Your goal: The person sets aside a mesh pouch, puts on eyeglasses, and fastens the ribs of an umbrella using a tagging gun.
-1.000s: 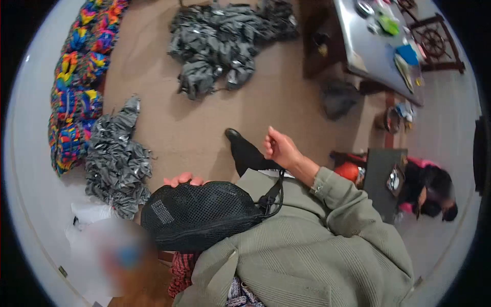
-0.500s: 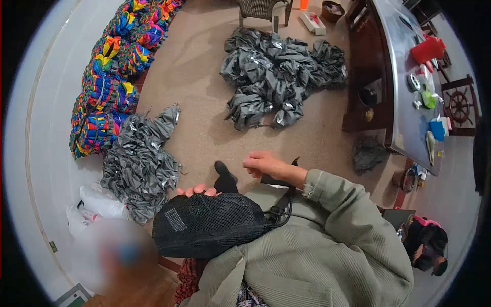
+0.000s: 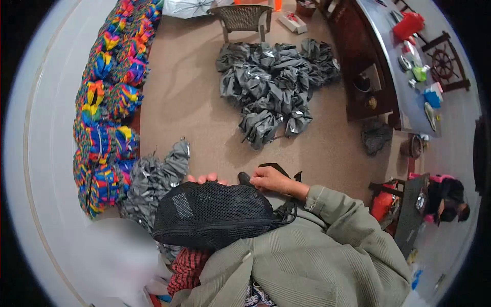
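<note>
A black mesh bag (image 3: pixel 217 212) with a cord at its right end lies across the front of my body. The fingertips of my left hand (image 3: pixel 207 178) curl over its top edge; the rest of that hand is behind the bag. My right hand (image 3: pixel 271 180) is at the bag's upper right, its fingers bent together, and whether anything is between them is hidden. The tip of a dark shoe (image 3: pixel 244 178) shows between my hands. Beyond, crumpled grey bundles (image 3: pixel 276 84) lie on the floor, and another grey heap (image 3: pixel 153 179) is at the left.
Multicoloured bundles (image 3: pixel 102 140) line the left wall. A wicker chair (image 3: pixel 243 21) stands at the far side, near a silver umbrella (image 3: pixel 186 7). At the right are a table (image 3: pixel 394 61) with a red container (image 3: pixel 408 25), and a person (image 3: pixel 447 197) lower down.
My right hand has moved down and left, close to the bag, after its fingers turned inward. The view has shifted, bringing the chair and umbrella into sight.
</note>
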Tool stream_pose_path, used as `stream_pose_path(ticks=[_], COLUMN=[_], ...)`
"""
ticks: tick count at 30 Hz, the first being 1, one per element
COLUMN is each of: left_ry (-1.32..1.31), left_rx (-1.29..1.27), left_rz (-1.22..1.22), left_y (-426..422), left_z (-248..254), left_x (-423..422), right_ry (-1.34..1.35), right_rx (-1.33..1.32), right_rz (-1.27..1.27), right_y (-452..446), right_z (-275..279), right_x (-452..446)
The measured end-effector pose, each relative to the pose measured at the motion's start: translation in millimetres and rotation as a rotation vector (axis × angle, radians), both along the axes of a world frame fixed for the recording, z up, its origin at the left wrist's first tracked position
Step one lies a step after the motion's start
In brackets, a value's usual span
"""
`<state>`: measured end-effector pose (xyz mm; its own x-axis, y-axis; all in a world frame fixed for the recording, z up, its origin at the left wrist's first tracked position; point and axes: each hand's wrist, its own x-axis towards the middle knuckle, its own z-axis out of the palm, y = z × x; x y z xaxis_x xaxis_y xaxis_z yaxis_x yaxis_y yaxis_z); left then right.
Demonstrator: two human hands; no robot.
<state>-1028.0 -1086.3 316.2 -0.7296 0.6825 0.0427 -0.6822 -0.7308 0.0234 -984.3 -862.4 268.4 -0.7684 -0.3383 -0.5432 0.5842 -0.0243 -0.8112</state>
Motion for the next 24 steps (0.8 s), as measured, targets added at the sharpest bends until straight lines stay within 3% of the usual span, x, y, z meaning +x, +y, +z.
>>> stream_pose_path(ticks=[6, 14, 17, 24], left_ry=[0.023, 0.032, 0.065, 0.043], left_rx=[0.065, -0.048, 0.078, 0.100], left_rz=[-0.069, -0.068, -0.040, -0.237], left_y=[8.5, 13.5, 29.4, 43.0], left_z=[0.6, 13.0, 22.1, -1.9], left_x=[-87.8, -204.4, -235.2, -332.5], right_ry=[-0.035, 0.030, 0.066, -0.030], right_rx=[0.045, 0.046, 0.022, -0.058], right_rz=[-0.131, -0.095, -0.110, -0.349], right_y=[-4.7, 10.4, 11.0, 18.7], right_z=[-0.6, -15.1, -7.0, -31.8], right_x=[-53.8, -182.2, -207.8, -257.4])
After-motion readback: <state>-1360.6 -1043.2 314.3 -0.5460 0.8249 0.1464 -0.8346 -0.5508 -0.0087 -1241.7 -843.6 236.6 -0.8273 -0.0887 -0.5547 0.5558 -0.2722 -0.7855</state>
